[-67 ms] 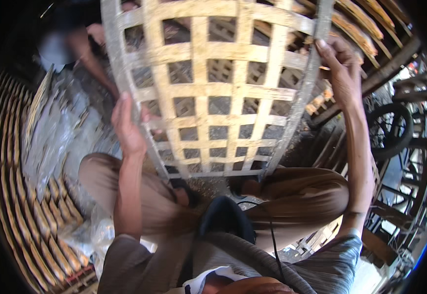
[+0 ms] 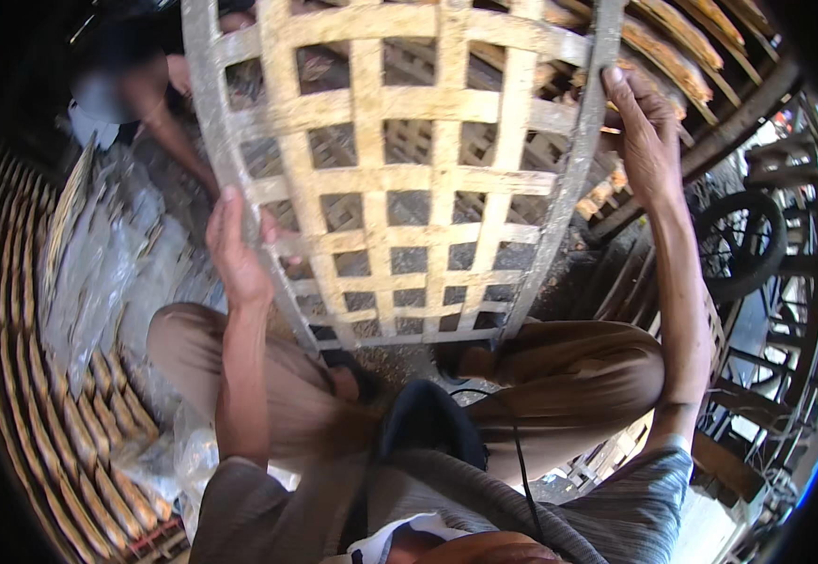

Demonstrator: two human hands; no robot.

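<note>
The person sits and holds a large pale woven lattice panel of flat bamboo strips [image 2: 399, 179] upright in front of their knees, so the step in hand looks like steadying or turning the piece for inspection — the next move seems to call for a firm, even hold on both edges so the springy frame does not twist. The left hand [image 2: 238, 252] is closed around the curved grey rim on the panel's left side, thumb across the front; the right hand [image 2: 642, 141] grips the rim higher up on the right. The hands are well apart, the lattice between them. Stacked bamboo frames [image 2: 47, 442] lie nearby, and another person's arm [image 2: 169, 127] shows beyond.
</note>
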